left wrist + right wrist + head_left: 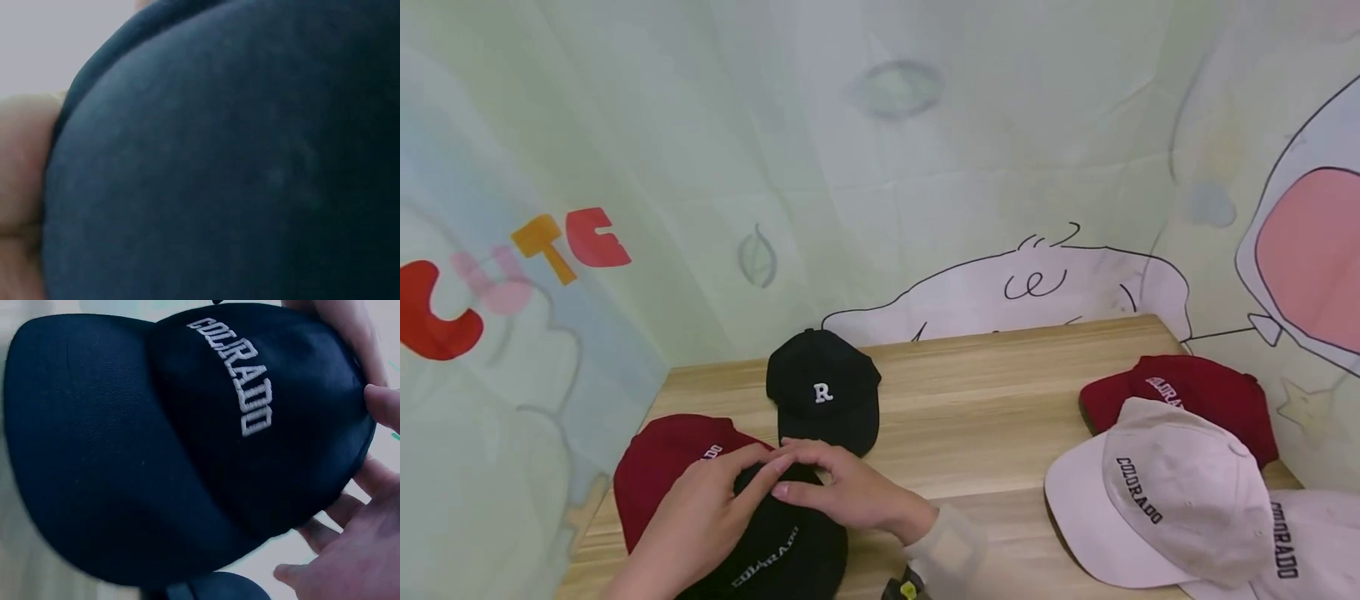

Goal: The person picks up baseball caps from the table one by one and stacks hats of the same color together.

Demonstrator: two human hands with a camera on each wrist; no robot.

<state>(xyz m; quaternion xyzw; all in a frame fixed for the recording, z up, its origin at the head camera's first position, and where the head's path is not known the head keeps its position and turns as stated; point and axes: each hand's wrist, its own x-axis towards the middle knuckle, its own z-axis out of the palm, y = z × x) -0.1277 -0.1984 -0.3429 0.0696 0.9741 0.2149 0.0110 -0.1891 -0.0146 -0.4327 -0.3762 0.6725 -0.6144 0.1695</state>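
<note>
A black baseball cap (816, 542) with white lettering is between both hands at the front left of the table. My left hand (707, 508) grips its crown from the left. From the right, my right hand (857, 487) holds the crown's back, and the fingertips of both hands meet there. In the right wrist view the cap (81, 425) shows its wide brim to the left, with a thumb and fingers along the crown's edge at right. Dark cap fabric (187, 162) fills most of the left wrist view.
A dark red cap (658, 475) lies just left of the held cap. Behind stands a black cap (823, 362) with a white R. At the right of the wooden table (970, 400) are another red cap (1217, 392) and two pale caps, one (1187, 475) overlapping the other (1322, 542).
</note>
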